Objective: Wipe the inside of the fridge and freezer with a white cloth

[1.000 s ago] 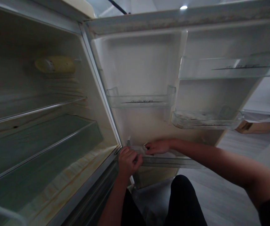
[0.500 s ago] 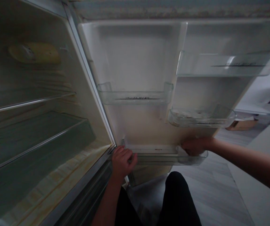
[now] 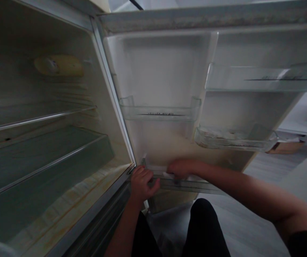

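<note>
The lower clear door bin runs along the bottom of the open fridge door. My left hand is at the bin's hinge-side end, fingers curled over its edge and thumb out to the side. Inside the same bin, my right hand is closed and pressed down, somewhat blurred. A bit of white cloth, perhaps tissue, shows beside its fingers; the rest is hidden under the hand.
Higher on the door are a small clear bin and two on the right, one upper, one lower. To the left, the fridge interior has glass shelves and a yellowish lamp cover. A cardboard box sits beyond the door.
My right hand has slid left along the lower bin with the white cloth, from its far end toward my left hand. The left hand stays at the bin's end. The view has shifted slightly.
</note>
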Action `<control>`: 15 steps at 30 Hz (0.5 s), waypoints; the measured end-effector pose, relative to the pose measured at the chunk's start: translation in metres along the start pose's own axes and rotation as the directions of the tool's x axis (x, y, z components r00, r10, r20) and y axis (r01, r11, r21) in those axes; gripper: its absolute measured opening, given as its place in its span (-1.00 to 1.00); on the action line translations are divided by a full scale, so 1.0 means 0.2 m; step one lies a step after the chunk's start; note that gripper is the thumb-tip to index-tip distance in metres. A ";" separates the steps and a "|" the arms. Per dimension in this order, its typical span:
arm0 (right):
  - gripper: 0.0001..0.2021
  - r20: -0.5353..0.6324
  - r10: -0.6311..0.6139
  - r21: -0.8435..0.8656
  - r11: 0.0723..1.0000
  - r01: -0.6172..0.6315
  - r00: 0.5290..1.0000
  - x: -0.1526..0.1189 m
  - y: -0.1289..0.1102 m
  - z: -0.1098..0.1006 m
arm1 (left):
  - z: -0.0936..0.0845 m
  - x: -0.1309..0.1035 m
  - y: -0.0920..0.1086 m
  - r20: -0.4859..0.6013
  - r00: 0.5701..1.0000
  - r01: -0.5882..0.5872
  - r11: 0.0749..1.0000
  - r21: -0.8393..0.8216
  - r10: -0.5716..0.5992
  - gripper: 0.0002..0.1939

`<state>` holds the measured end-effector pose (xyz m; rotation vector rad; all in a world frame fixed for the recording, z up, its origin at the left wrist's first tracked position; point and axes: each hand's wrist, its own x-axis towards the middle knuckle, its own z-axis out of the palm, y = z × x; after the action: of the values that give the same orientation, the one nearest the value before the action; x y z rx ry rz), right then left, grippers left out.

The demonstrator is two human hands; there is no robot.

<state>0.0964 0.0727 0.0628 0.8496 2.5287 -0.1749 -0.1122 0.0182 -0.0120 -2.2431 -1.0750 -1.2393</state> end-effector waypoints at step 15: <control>-0.55 -0.262 -0.249 0.056 0.961 0.272 0.932 0.08 0.02 0.07 | -0.01 0.00 -0.04 -0.016 0.998 -0.066 0.998 0.016 0.067 -0.52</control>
<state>0.0938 0.0814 0.0422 0.5956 2.8908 -0.2859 -0.1191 0.0224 -0.0124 -2.2343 -0.9919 -1.2165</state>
